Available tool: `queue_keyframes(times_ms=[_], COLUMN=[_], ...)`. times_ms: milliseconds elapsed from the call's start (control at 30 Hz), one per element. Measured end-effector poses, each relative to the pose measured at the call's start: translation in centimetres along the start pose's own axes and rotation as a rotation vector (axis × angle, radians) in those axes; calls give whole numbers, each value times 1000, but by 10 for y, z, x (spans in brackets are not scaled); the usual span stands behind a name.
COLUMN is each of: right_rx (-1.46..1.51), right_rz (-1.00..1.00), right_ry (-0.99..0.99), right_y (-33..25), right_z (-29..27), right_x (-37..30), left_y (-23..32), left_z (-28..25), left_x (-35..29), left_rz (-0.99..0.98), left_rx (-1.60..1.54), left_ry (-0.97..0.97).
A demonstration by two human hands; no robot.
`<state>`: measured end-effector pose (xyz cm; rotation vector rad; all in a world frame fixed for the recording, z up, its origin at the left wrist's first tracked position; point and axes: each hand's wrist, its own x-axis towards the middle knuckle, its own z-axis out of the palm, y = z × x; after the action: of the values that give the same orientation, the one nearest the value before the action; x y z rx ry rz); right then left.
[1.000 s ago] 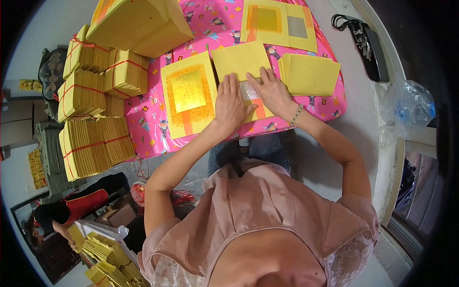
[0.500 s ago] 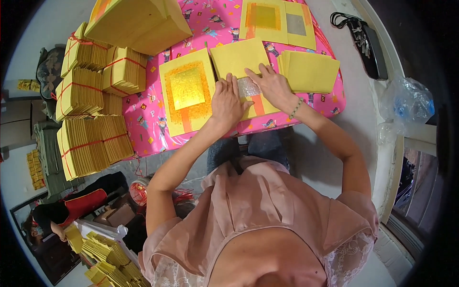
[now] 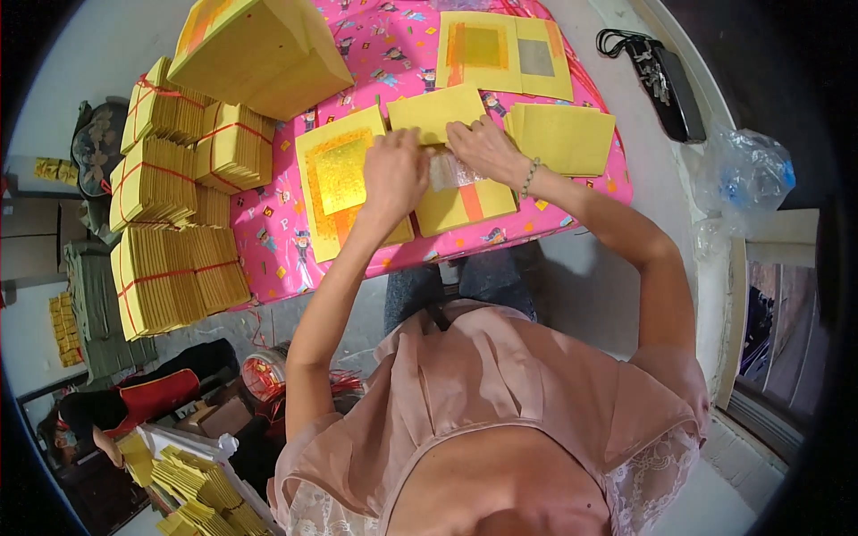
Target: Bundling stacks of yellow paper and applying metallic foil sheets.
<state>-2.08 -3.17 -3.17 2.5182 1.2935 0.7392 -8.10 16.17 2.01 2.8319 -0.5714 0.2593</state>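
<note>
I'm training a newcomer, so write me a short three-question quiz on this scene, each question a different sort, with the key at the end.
1. Fill in: The bracelet is worn on the ___ side.
2. True or false: The right hand is nearer the bright gold panel than the left hand is.
3. The bundles at the left of the table are tied in which colour? A) green B) red C) white

Key: 1. right; 2. false, the left hand is nearer; 3. B
</note>
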Motion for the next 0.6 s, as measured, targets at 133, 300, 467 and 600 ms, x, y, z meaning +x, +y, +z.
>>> queue_keyframes(times_ms=[133,300,467,600], right_rx=[65,98,252,540], right_rz=[41,131,251,640], right_ry=[132,278,307,392], right_y=[16,21,25,39], right_z=[-9,-30,-71,-107], right_x=[7,15,-2,-39], left_y=[-9,-18,-1,36], left_z=[-8,-3,-7,-24], left_x=[17,44,38,24], left_rz=[-270,-580,-521,-484], left_rx=[-181,-927,-1429,-1414], left_ry=[231,63,332,363])
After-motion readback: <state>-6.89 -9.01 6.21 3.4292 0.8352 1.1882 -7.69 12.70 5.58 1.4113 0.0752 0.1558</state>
